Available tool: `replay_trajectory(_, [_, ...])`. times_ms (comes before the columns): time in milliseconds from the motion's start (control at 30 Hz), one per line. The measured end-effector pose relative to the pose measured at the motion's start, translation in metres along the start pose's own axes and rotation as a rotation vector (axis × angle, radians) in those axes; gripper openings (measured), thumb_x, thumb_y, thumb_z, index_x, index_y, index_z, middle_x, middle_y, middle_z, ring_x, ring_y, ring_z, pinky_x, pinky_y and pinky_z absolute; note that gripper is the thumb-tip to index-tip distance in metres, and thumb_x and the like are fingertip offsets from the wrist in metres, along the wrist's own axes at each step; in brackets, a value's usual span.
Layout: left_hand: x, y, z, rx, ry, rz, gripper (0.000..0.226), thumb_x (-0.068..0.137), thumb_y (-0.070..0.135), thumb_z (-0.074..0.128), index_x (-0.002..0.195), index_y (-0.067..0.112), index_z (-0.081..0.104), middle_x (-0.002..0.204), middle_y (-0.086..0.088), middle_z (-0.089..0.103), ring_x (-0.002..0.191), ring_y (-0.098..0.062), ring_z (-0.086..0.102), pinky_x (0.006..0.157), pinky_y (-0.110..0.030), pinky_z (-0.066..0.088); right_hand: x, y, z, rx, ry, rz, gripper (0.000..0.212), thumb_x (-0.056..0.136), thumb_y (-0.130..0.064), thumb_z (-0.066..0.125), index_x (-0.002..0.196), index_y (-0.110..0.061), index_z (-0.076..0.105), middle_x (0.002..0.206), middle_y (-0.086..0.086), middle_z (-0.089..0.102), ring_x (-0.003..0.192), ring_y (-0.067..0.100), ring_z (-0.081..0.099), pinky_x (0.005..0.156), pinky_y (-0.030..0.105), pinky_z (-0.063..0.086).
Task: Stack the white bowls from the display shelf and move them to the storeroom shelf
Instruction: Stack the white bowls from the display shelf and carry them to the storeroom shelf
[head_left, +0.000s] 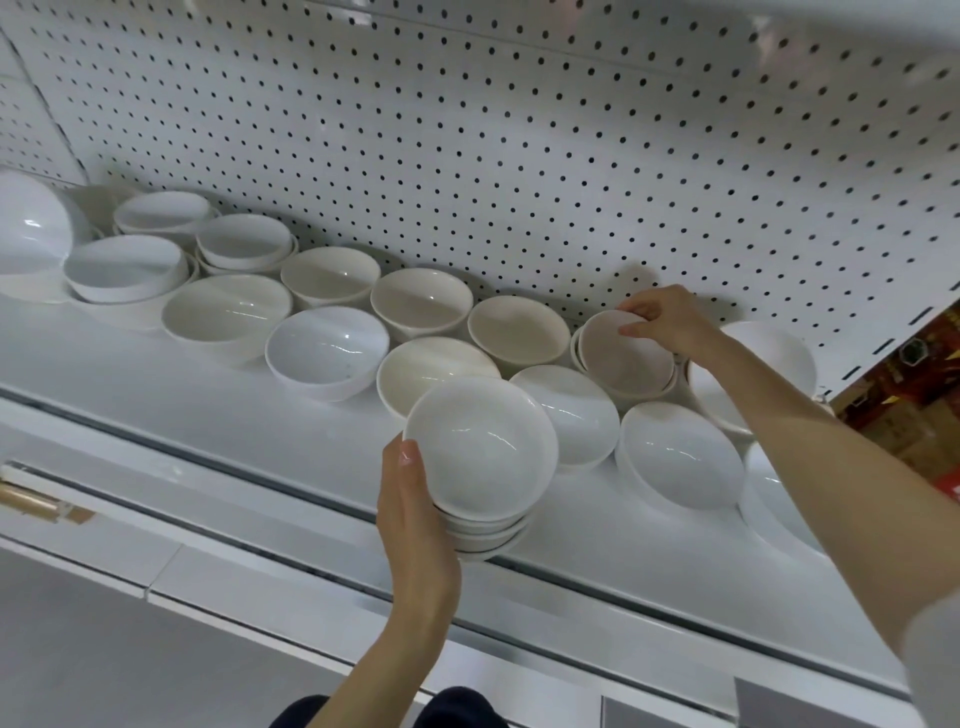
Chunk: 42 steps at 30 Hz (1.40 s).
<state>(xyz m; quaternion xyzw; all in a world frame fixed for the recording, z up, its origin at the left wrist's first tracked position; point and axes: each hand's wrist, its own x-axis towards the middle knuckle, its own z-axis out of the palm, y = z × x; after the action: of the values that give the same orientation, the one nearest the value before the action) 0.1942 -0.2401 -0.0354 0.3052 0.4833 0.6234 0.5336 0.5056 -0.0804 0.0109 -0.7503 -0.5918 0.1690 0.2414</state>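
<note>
At frame centre the left hand (415, 519) gripped a stack (480, 447) of bowls from its left side. Right of centre, the right hand (670, 317) pinched the far rim of a tilted bowl (623, 356) on the shelf (208, 395).

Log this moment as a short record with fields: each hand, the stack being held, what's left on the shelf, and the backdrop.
Left: the left hand holds a stack of white bowls from its side, near the shelf's front edge.
Right: the right hand pinches the rim of a tilted small bowl at the back of the shelf.
Under that bowl: more nested bowls of similar size.
Shelf: the display shelf carries many other white bowls, most single, some nested at the far left.
Backdrop: white pegboard.
</note>
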Motion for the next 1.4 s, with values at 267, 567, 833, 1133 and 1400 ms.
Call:
replay_trajectory(267, [0.000, 0.002, 0.001, -0.010, 0.008, 0.001, 0.043, 0.082, 0.056, 0.037, 0.109, 0.034, 0.062, 0.102, 0.014, 0.066, 0.087, 0.008, 0.062, 0.064, -0.004, 0.046, -0.005, -0.006, -0.003, -0.055, 0.116, 0.063, 0.025, 0.072, -0.006, 0.080, 0.096, -0.006, 0.074, 0.094, 0.007, 0.070, 0.088, 0.018, 0.062, 0.084, 0.025, 0.044])
replay_trajectory(567, [-0.002, 0.006, 0.002, -0.026, 0.024, -0.026, 0.033, 0.086, 0.062, 0.046, 0.104, 0.039, 0.060, 0.097, 0.020, 0.066, 0.084, 0.012, 0.062, 0.063, -0.005, 0.045, -0.008, -0.014, -0.007, -0.172, 0.146, 0.013, 0.015, 0.072, -0.015, 0.081, 0.085, -0.015, 0.074, 0.091, 0.005, 0.072, 0.093, 0.023, 0.067, 0.089, 0.039, 0.051])
replay_trajectory(833, [-0.001, 0.004, 0.001, -0.025, 0.011, -0.034, 0.040, 0.084, 0.060, 0.042, 0.108, 0.035, 0.061, 0.102, 0.014, 0.066, 0.085, 0.011, 0.062, 0.063, -0.004, 0.045, -0.021, -0.026, -0.017, -0.163, 0.219, -0.079, 0.011, 0.076, -0.012, 0.077, 0.087, -0.011, 0.075, 0.090, 0.006, 0.073, 0.087, 0.018, 0.066, 0.084, 0.028, 0.050])
replay_trajectory(1133, [0.001, 0.001, -0.003, -0.002, -0.021, -0.030, 0.040, 0.093, 0.050, 0.041, 0.117, 0.025, 0.060, 0.101, 0.013, 0.064, 0.082, 0.012, 0.060, 0.064, -0.005, 0.045, -0.054, -0.070, -0.052, 0.340, 0.223, 0.013, 0.018, 0.075, -0.007, 0.079, 0.091, -0.009, 0.073, 0.079, -0.001, 0.069, 0.065, 0.001, 0.064, 0.057, 0.015, 0.054])
replay_trajectory(1400, [-0.001, 0.008, -0.001, -0.018, -0.015, -0.069, 0.042, 0.100, 0.039, 0.035, 0.127, 0.016, 0.058, 0.116, 0.000, 0.064, 0.094, -0.003, 0.059, 0.072, -0.018, 0.043, -0.100, -0.136, -0.050, 0.685, 0.006, 0.090, 0.009, 0.078, -0.009, 0.075, 0.085, -0.014, 0.072, 0.064, -0.008, 0.071, 0.054, 0.004, 0.064, 0.053, 0.014, 0.051])
